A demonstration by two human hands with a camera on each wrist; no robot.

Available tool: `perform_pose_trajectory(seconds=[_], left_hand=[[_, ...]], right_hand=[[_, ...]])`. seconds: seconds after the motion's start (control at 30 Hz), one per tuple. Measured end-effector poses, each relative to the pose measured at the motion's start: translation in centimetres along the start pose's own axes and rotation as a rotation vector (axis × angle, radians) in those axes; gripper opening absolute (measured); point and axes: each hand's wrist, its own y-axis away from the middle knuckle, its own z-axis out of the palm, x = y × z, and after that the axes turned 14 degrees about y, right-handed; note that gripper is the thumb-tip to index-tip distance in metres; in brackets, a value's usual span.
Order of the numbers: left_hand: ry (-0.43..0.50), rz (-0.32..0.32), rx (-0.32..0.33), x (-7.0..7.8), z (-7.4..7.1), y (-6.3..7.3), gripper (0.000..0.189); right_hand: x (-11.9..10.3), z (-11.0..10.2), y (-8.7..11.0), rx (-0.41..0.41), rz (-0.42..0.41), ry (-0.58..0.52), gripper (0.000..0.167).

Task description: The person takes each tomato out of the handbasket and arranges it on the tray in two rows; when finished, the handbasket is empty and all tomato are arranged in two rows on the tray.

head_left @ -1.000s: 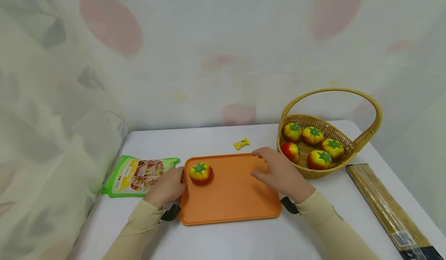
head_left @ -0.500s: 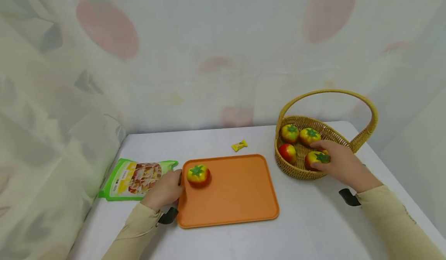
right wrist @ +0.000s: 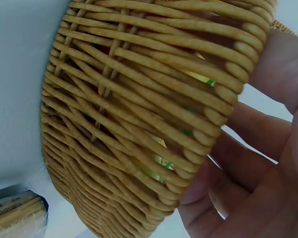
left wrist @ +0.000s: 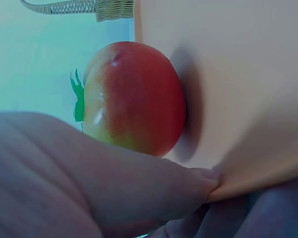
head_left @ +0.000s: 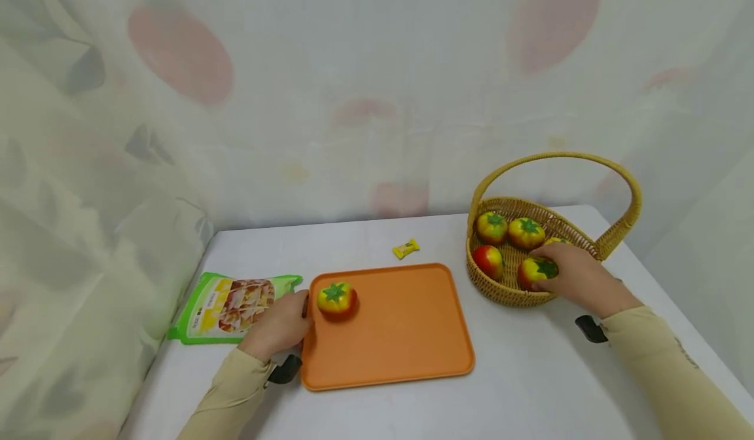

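My left hand (head_left: 279, 325) grips the left edge of an orange tray (head_left: 400, 329). In the left wrist view, the thumb presses the rim from above and the fingers lie beneath. Close to that hand, a red-and-yellow tomato (head_left: 337, 300) with a green leaf top sits on the tray. My right hand (head_left: 580, 276) reaches over the rim of a wicker basket (head_left: 501, 291) and grips the front tomato (head_left: 533, 271) inside it. Wicker hides most of that tomato in the right wrist view. Several other tomatoes lie in the basket, one partly covered by the hand.
A green snack bag (head_left: 235, 309) lies left of the tray, partly behind the left hand. Behind the tray is a small yellow wrapped candy (head_left: 406, 249). The basket's tall handle (head_left: 556, 155) arches over it. Bundled sticks (right wrist: 20, 215) in plastic lie near the basket.
My right hand has moved right from above the tray into the basket, and its fingers have closed round the front tomato. The left hand has stayed at the tray's edge.
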Motion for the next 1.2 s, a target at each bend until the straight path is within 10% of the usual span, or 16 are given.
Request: perform_pose_trajectory(seconds=[1.2], left_hand=[[-0.027,-0.030,0.012,0.6,0.1,0.3,0.035]], right_hand=[[-1.6,-0.9,-0.5,0.084,0.006,0.028,0.081]])
